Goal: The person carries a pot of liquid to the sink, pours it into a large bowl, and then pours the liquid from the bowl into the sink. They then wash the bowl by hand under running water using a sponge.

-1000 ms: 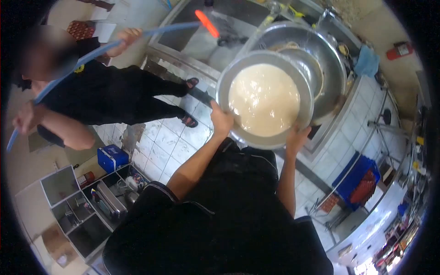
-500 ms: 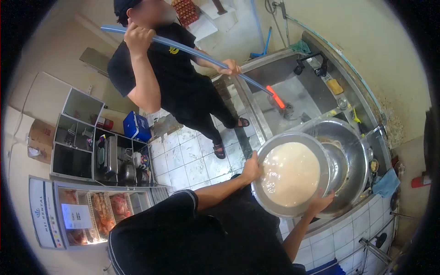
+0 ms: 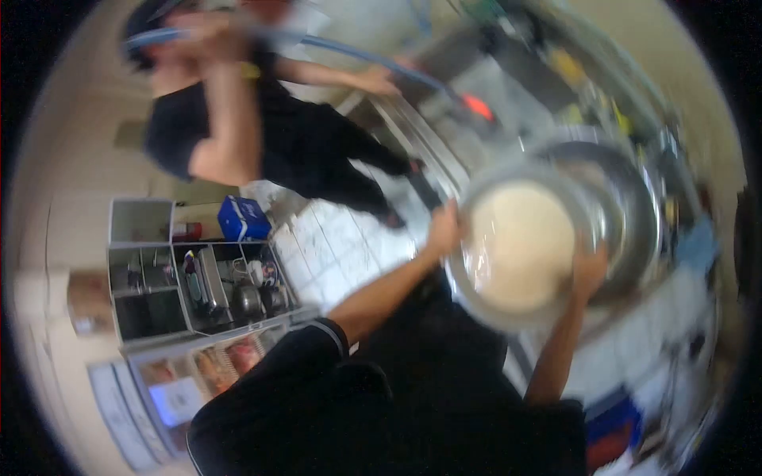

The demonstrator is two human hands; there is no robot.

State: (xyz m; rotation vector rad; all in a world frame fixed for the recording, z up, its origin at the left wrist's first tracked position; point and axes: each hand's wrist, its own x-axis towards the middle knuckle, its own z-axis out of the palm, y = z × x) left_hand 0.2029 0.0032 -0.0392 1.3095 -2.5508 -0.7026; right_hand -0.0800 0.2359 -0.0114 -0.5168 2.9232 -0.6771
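Note:
Between my two hands is a wide metal bowl of creamy off-white liquid. My left hand is closed on its near-left rim. On the opposite side my right hand grips the rim, its fingers smeared by motion. In this view the bowl overlaps a larger metal basin that sits at the end of the sink, with a smaller metal vessel inside it.
A co-worker in dark clothes stands beside the metal sink, holding a long blue pole with an orange head in the sink. A blue cooler box, shelves with pots and a display fridge stand at left.
The view has swung and blurred. In it, the bowl and both my hands sit farther right, still together. The co-worker appears farther left and higher, still holding the pole.

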